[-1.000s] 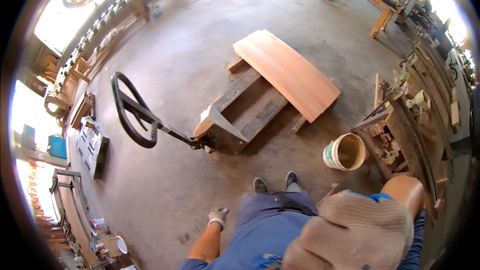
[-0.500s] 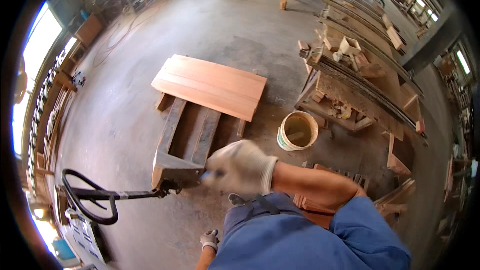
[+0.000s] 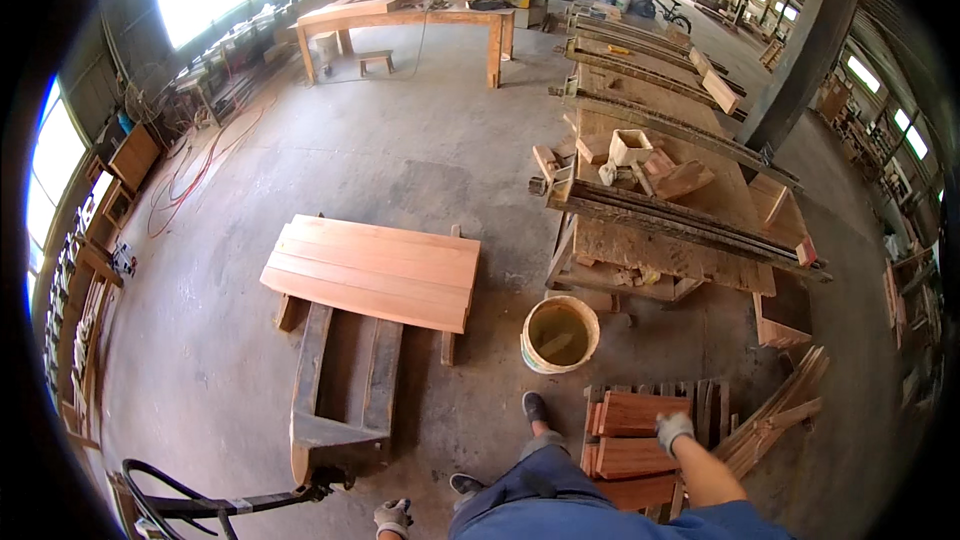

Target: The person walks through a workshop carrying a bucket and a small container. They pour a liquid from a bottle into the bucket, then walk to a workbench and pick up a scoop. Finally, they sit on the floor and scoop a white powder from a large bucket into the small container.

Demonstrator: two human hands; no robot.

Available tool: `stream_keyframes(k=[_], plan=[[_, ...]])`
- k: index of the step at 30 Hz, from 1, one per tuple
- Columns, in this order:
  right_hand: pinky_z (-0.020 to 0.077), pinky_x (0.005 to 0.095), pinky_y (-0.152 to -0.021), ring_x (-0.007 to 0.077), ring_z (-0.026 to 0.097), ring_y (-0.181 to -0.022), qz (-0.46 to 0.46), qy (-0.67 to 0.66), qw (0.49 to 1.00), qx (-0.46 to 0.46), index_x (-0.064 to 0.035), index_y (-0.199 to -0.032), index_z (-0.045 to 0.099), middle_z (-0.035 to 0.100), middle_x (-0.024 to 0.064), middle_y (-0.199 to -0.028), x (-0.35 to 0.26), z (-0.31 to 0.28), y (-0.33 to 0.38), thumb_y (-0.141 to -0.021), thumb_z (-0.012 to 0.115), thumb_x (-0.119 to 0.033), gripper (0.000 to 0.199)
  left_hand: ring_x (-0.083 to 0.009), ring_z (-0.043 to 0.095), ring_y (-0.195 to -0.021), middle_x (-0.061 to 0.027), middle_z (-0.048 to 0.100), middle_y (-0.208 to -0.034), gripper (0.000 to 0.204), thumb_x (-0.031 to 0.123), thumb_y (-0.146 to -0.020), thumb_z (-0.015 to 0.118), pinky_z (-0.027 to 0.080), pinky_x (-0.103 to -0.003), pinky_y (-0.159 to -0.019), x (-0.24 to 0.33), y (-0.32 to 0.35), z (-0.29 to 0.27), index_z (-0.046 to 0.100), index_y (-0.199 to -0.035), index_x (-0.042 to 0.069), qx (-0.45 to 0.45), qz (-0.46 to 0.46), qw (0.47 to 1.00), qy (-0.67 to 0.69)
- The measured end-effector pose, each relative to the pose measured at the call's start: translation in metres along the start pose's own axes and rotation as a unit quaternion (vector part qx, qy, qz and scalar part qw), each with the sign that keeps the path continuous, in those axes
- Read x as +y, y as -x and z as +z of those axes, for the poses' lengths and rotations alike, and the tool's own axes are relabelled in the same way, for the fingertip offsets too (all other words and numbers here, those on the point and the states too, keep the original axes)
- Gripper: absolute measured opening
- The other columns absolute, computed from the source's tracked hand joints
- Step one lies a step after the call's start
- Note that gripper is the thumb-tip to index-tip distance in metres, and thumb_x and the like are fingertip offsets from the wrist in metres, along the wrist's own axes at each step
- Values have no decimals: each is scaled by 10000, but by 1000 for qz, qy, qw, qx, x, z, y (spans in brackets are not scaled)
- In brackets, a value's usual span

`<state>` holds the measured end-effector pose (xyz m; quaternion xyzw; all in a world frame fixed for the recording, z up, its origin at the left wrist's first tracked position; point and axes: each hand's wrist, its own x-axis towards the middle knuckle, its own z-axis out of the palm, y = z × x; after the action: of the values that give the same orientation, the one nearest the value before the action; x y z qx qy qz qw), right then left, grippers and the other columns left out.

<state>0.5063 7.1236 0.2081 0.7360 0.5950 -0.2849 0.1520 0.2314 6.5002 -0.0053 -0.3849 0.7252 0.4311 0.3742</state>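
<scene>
My left hand (image 3: 393,517), in a pale work glove, hangs at the lower edge near the pallet jack's head. Its fingers are loosely bent and apart, with nothing visible in them. My right hand (image 3: 674,429), also gloved, is over a stack of reddish boards (image 3: 636,462) at my right. Its fingers are mostly hidden; whether it touches the boards I cannot tell. The pallet jack (image 3: 340,440) stands to my left, its black looped handle (image 3: 165,502) at the lower left. A pale, wide wooden panel (image 3: 372,270) lies across the far end of its forks.
A bucket (image 3: 560,334) with murky liquid stands ahead of my feet. Beyond it runs a long rack of clamp bars (image 3: 690,223) bearing offcuts and a small tub (image 3: 630,146). Loose strips (image 3: 775,425) lean at right. A wooden table (image 3: 410,19) and low stool (image 3: 376,62) stand far off.
My view has lifted and shows more of the far room. My right hand has swung from in front of me near the jack out to the right, over the reddish boards.
</scene>
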Motion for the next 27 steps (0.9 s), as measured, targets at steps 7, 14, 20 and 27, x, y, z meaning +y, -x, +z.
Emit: stream_keyframes(k=[7, 14, 20, 27], plan=[[505, 524, -824, 421, 671, -934, -230, -143, 943, 192, 1, -1046, 693, 712, 228, -1031, -205, -106, -160, -1014, 577, -389, 408, -308, 676, -817, -136, 705, -913, 232, 319, -930, 652, 556, -442, -728, 20, 17, 49, 723, -1088, 165, 14, 367, 812, -453], [517, 481, -964, 362, 654, -1131, -245, -86, 960, 102, -31, -1243, 646, 692, 181, -1224, -412, -219, -148, -944, 689, -466, 530, -238, 620, -593, -119, 661, -737, 309, 406, -961, 655, 526, -416, -554, 27, 114, 130, 704, -952, 101, 26, 43, 996, -78], [549, 439, -835, 325, 710, -941, -309, -44, 939, 145, -14, -1162, 699, 742, 166, -997, -480, -199, -210, -939, 727, -321, 380, -188, 553, -518, -60, 608, -659, 263, 319, -938, 738, 464, -375, -467, 20, 140, 157, 718, -1002, 65, 28, 5, 1000, 12], [469, 400, -527, 215, 606, -559, -188, -211, 954, -100, -3, -829, 663, 647, 96, -693, -511, -188, -272, -968, 715, -164, 219, -177, 547, -538, -56, 639, -731, 305, 309, -941, 733, 467, -360, -479, 25, 161, 163, 727, -1114, 57, 54, -5, 998, 43]])
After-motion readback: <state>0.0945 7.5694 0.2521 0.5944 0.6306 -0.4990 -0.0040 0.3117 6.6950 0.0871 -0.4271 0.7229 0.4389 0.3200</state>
